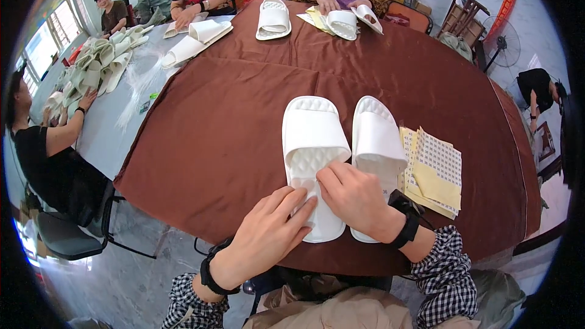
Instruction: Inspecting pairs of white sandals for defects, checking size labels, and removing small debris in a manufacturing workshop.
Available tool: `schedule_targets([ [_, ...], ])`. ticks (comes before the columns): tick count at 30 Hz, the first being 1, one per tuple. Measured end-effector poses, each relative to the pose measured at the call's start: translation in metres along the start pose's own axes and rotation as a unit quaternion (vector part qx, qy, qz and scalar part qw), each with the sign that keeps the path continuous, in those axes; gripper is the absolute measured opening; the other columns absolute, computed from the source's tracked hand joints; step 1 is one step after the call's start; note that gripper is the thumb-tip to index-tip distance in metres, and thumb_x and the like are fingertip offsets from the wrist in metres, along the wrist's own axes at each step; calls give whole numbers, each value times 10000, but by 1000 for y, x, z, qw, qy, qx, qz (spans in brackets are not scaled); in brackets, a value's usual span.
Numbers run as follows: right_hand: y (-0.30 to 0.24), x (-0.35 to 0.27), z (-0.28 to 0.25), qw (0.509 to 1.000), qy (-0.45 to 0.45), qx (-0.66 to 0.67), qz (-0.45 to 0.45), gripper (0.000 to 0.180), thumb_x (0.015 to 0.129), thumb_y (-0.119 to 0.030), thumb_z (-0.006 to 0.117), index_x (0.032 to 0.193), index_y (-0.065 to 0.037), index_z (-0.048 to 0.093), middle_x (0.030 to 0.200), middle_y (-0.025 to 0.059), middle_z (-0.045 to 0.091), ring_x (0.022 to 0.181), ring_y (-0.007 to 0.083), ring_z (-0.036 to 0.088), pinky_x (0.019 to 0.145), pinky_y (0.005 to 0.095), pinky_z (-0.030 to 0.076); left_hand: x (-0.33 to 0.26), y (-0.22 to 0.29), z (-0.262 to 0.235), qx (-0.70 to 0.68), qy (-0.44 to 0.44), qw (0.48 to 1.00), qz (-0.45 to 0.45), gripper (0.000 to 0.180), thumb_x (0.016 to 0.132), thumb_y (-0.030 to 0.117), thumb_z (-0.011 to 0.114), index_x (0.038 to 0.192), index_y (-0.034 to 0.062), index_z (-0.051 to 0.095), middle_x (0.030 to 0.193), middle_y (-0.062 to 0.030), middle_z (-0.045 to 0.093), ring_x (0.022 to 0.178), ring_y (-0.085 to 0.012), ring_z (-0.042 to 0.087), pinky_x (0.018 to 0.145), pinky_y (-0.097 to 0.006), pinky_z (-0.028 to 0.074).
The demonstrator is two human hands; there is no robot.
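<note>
Both hands press the near heel of a white quilted foam slipper (312,158) on the brown-clothed worktop (213,122). The left hand (268,231) and right hand (356,198) lie flat, fingers together. Its twin slipper (376,140) sits just right.

Bright, even daylight fills the room. Main source: windows (46,39) at far left, blown out to near white with a bluish fringe. Brown tablecloth (390,79) shows a soft sheen along its folds, no hard glare. White slippers (344,146) at centre are close to overexposed; quilted texture is readable on the left one. Shadows are faint and short under the left hand (268,234) and right hand (356,198). Centre is sharp. Strong fisheye bending: table edge curves, walls lean inward. Black vignette rings the frame, with blue colour fringing at lower left. People at the far side are softer, slightly smeared.
</note>
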State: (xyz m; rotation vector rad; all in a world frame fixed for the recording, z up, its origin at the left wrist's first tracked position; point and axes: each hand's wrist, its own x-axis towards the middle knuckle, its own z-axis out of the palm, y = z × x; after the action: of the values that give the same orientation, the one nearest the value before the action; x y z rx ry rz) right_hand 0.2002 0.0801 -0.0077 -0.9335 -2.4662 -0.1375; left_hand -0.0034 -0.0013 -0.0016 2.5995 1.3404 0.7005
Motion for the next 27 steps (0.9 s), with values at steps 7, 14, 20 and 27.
schedule_targets([
  [7,2,-1,0,1000,8,0,-7,126,832,-62,706,912,-87,612,850,49,609,759,231,671,595,365,543,2,0,1,-5,-4,1000,-1,505,910,218,744,1366,50,604,1367,-150,561,1255,-350,554,1015,-443,524],
  [14,3,-2,0,1000,5,-6,-13,131,821,-65,710,900,-91,609,850,46,599,764,225,669,588,363,540,3,1,1,-6,-10,1000,-4,506,915,220,740,1370,44,604,1362,-154,561,1252,-347,555,1020,-440,521],
  [20,4,-2,-1,1000,-9,-7,-18,132,818,-63,698,914,-86,611,857,49,603,777,225,673,589,362,543,3,0,1,-4,-17,1000,-7,498,919,226,736,1364,39,609,1395,-153,552,1257,-345,552,1032,-439,515],
  [27,7,-3,-1,999,-9,-15,-40,140,805,-96,663,915,-59,585,874,65,578,816,213,668,610,328,569,8,-1,-2,-7,-40,999,5,522,917,239,740,1366,20,586,1531,-160,482,1291,-346,514,1064,-441,487],
])
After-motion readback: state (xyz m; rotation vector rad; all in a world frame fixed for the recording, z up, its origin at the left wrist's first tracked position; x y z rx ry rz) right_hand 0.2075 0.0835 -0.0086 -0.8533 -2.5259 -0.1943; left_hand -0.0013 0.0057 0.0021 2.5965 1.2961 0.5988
